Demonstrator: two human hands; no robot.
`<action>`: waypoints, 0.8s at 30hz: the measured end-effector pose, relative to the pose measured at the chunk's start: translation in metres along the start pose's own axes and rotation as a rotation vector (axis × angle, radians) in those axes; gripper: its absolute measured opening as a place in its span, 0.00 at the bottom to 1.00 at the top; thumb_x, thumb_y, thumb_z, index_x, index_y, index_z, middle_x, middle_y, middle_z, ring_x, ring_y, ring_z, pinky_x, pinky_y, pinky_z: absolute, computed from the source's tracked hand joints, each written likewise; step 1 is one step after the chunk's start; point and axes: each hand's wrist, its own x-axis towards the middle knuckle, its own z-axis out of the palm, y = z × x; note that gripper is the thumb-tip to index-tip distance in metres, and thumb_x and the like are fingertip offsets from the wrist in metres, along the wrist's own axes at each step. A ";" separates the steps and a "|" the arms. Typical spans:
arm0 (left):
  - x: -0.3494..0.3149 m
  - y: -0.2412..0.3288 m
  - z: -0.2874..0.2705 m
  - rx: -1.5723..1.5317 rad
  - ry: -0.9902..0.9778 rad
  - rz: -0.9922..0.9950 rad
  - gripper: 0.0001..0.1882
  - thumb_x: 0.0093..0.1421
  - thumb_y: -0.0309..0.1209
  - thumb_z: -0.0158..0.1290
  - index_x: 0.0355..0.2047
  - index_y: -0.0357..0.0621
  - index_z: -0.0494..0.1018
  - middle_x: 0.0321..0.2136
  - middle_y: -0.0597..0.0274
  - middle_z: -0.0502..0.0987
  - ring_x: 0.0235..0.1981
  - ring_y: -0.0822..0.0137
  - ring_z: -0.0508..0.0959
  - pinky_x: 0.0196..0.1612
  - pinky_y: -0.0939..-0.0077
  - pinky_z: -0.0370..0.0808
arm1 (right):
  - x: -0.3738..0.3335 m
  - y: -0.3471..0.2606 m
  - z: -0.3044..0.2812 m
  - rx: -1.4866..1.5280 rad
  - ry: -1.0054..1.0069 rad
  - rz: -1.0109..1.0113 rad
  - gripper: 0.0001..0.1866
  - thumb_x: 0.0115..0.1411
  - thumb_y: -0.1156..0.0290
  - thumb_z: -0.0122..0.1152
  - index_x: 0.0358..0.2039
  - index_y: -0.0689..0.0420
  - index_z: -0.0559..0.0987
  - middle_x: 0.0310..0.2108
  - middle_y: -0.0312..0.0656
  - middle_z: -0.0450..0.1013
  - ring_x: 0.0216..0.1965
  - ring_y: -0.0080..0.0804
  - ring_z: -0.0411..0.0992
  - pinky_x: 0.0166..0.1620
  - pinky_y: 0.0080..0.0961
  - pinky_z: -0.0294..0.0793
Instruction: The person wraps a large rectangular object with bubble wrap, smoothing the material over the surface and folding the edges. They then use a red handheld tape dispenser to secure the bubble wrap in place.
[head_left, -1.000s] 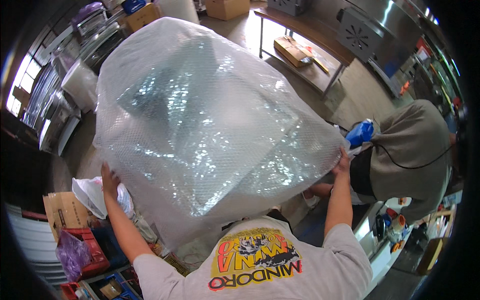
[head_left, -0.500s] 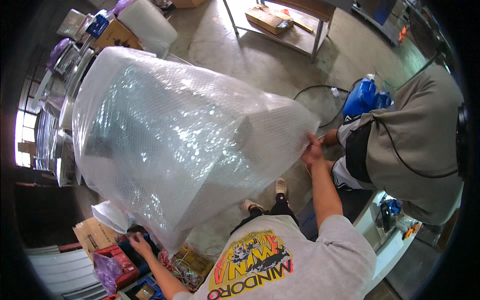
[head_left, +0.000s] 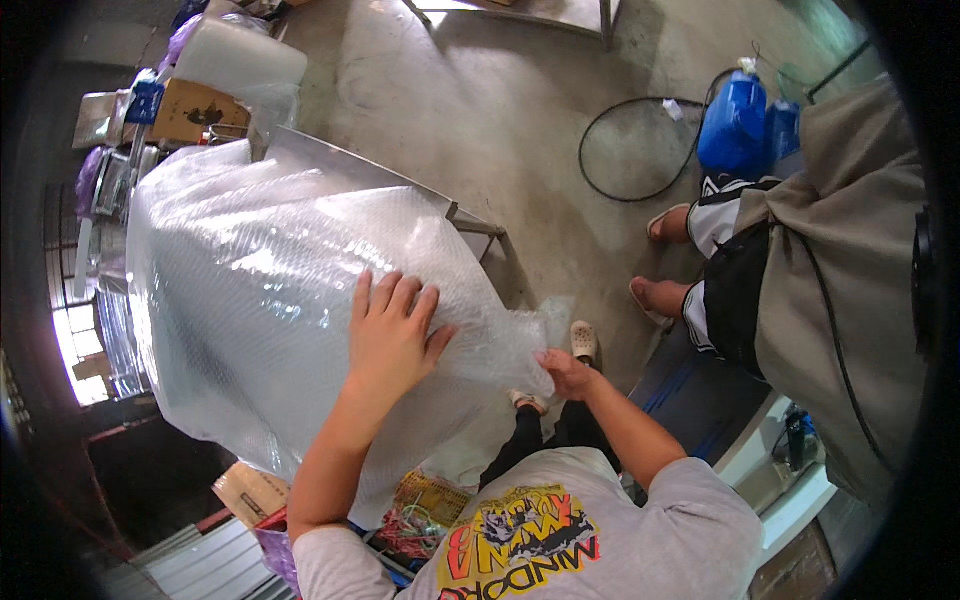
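Head view, left grip [head_left: 392, 335] spread over bubble wrap [head_left: 270, 320], right grip [head_left: 568, 375] pinching its edge

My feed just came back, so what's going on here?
The person's left hand rests on a big sheet of bubble wrap, while the right hand grips its edge. The wrap lies over a metal piece, whose far edge shows uncovered. Another person stands to the right, near a blue jug.
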 end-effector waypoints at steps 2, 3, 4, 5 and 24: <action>0.001 -0.004 0.014 0.006 0.031 0.000 0.16 0.48 0.39 0.62 0.36 0.47 0.74 0.39 0.60 0.72 0.48 0.56 0.70 0.60 0.49 0.56 | 0.014 -0.027 -0.019 -0.237 0.446 -0.003 0.37 0.61 0.48 0.54 0.63 0.59 0.60 0.57 0.48 0.65 0.56 0.39 0.66 0.58 0.37 0.63; 0.001 -0.006 0.019 -0.002 0.026 -0.027 0.16 0.48 0.38 0.62 0.36 0.47 0.74 0.39 0.60 0.72 0.47 0.57 0.70 0.59 0.49 0.56 | 0.024 -0.047 -0.027 -0.382 0.578 -0.169 0.39 0.61 0.47 0.54 0.64 0.59 0.57 0.59 0.50 0.63 0.57 0.40 0.65 0.59 0.37 0.62; 0.001 -0.006 0.023 -0.004 0.021 -0.040 0.16 0.47 0.37 0.62 0.36 0.47 0.74 0.38 0.60 0.72 0.46 0.57 0.70 0.59 0.50 0.56 | 0.044 -0.070 -0.031 -0.500 0.758 -0.324 0.41 0.61 0.46 0.53 0.66 0.58 0.55 0.60 0.52 0.61 0.59 0.42 0.63 0.61 0.37 0.59; 0.001 -0.006 0.026 0.000 -0.003 -0.058 0.16 0.47 0.37 0.62 0.35 0.47 0.74 0.37 0.60 0.72 0.45 0.57 0.70 0.59 0.51 0.56 | 0.060 -0.095 -0.033 -0.755 0.655 -0.496 0.39 0.62 0.46 0.51 0.66 0.55 0.54 0.62 0.52 0.59 0.60 0.44 0.61 0.63 0.37 0.56; -0.010 -0.019 0.038 -0.050 0.088 -0.036 0.13 0.42 0.39 0.60 0.26 0.49 0.73 0.31 0.62 0.72 0.43 0.57 0.72 0.60 0.45 0.56 | 0.093 -0.088 0.049 -0.595 0.130 -0.156 0.29 0.63 0.58 0.55 0.63 0.49 0.63 0.34 0.45 0.74 0.37 0.33 0.72 0.47 0.27 0.69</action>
